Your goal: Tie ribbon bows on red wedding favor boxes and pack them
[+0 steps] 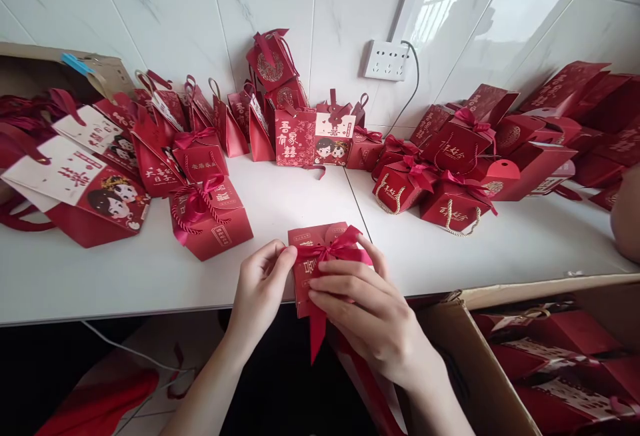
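Note:
A small red gift box (pixel 315 236) sits at the front edge of the white table (pixel 150 276), with a red ribbon bow (pixel 334 249) on top. My left hand (pixel 260 286) pinches the left loop of the bow. My right hand (pixel 367 313) lies over the box's front and grips the bow's right side. A ribbon tail (pixel 317 333) hangs down below the table edge between my hands.
Several finished red boxes with bows (pixel 210 213) (pixel 440 183) stand left and right, and more line the tiled wall (pixel 295 136). An open cardboard carton (pixel 500 356) of flat red boxes sits at lower right. A wall socket (pixel 386 60) has a cable. Another person's arm (pixel 627 223) shows at the right edge.

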Tool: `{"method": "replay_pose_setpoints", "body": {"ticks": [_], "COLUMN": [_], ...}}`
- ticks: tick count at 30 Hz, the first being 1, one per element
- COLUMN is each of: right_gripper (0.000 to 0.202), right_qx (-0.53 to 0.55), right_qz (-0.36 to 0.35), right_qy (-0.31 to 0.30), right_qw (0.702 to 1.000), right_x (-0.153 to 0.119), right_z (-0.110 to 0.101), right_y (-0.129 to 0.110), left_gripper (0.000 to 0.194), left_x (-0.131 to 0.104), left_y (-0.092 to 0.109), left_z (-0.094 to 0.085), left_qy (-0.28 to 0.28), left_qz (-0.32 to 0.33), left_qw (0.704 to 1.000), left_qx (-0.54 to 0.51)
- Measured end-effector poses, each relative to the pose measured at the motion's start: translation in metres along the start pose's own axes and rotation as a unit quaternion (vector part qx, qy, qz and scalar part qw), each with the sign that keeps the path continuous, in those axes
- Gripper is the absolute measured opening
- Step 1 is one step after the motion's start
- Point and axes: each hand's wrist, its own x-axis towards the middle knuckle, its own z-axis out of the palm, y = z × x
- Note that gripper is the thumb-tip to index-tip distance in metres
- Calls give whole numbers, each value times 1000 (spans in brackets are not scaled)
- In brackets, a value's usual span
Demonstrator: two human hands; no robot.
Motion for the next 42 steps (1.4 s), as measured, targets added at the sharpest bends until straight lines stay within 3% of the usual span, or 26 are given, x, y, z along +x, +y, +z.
{"method": "replay_pose_setpoints", "body": {"ticks": [3, 8, 12, 15, 17, 18, 20, 22, 24, 26, 28, 30, 32, 34, 35, 37, 39, 40, 42], "right_gripper": [16, 3, 20, 29, 18, 28, 76, 109, 115, 113, 110, 104, 98, 95, 95, 95, 95, 95, 97], "right_qx": [17, -30, 32, 128, 135, 127, 122, 158, 225, 260, 219, 131, 67, 37, 28, 4, -23, -39, -76], "right_qz": [-9, 19, 22, 26, 89, 137, 236, 293, 312, 316, 313, 301, 284, 261, 249, 226, 222, 227, 244], "right_qy": [55, 56, 64, 119, 177, 186, 127, 26, -39, -43, -1, 65, 123, 173, 195, 227, 245, 250, 259], "right_qw": [998, 998, 997, 984, 971, 965, 956, 943, 922, 912, 924, 942, 949, 949, 948, 947, 943, 941, 931], "right_x": [-12, -23, -39, -50, -52, -52, -49, -46, -45, -45, -47, -51, -54, -58, -60, -65, -71, -75, -81], "right_z": [3, 9, 10, 0, -8, -10, -10, -6, 0, 2, -1, -10, -22, -35, -41, -51, -60, -64, -73], "right_y": [-3, -24, -36, -28, -15, -8, 7, 19, 25, 26, 23, 18, 12, 7, 3, -3, -11, -16, -26], "left_gripper": [37, 36, 35, 33, 32, 32, 33, 33, 30, 28, 27, 27, 22, 14, 21, 32, 24, 19, 13], "left_x": [4, 5, 6, 9, 12, 14, 17, 18, 16, 10, -1, -13, -20, -20, -17, -10, -5, -5, -9], "left_y": [-4, 1, 2, 2, 5, 7, 11, 15, 19, 24, 33, 44, 55, 64, 67, 74, 81, 83, 89], "left_z": [4, 11, 11, 6, 1, -2, -6, -9, -8, -2, 8, 20, 32, 41, 44, 52, 60, 64, 74], "left_qy": [-16, -37, -28, -44, -75, -92, -115, -121, -110, -79, -25, 33, 38, 56, 56, -5, -107, -139, -150], "left_qz": [-22, -31, -22, -26, -37, -44, -52, -46, -27, 4, 69, 174, 278, 309, 295, 237, 201, 212, 284], "left_qw": [998, 997, 999, 998, 996, 995, 992, 990, 990, 993, 994, 983, 959, 949, 954, 971, 974, 967, 946], "left_qx": [-48, -63, -35, -35, -35, -24, 16, 62, 85, 88, 77, 55, 38, 14, 5, -1, 2, -5, -39]}}
